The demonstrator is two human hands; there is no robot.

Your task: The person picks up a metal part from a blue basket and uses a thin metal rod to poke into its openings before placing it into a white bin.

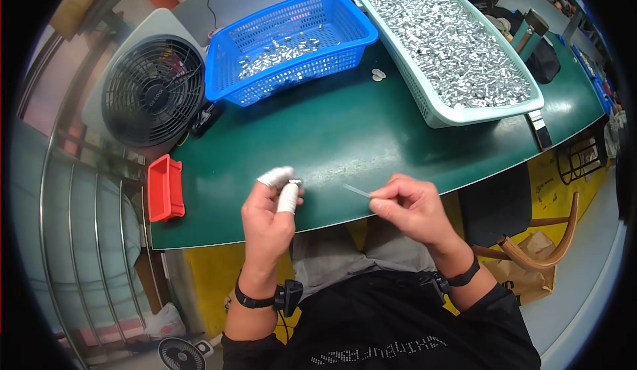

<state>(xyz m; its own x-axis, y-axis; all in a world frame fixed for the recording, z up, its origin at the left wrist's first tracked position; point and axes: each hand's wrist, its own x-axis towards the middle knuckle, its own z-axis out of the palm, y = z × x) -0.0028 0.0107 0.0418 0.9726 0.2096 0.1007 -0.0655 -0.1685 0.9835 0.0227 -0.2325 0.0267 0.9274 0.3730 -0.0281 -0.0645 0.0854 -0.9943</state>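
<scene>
Above the near part of the green table, my left hand (269, 221) is closed in a pinch. White coverings wrap its thumb and forefinger. Between those two fingertips sits a small silver metal piece (296, 182), partly hidden by the fingers. To the right, my right hand (410, 209) pinches one end of a thin, pale, translucent stick (357, 190) between thumb and forefinger. The stick's free end points left toward the metal piece, and a gap separates them.
On the green table (318, 131), a blue basket (298, 77) holds some small metal pieces. A pale green basket (424, 91) is heaped with more. A black fan (156, 91) and a red bin (166, 187) stand left. Two small oval pieces (378, 75) lie between the baskets.
</scene>
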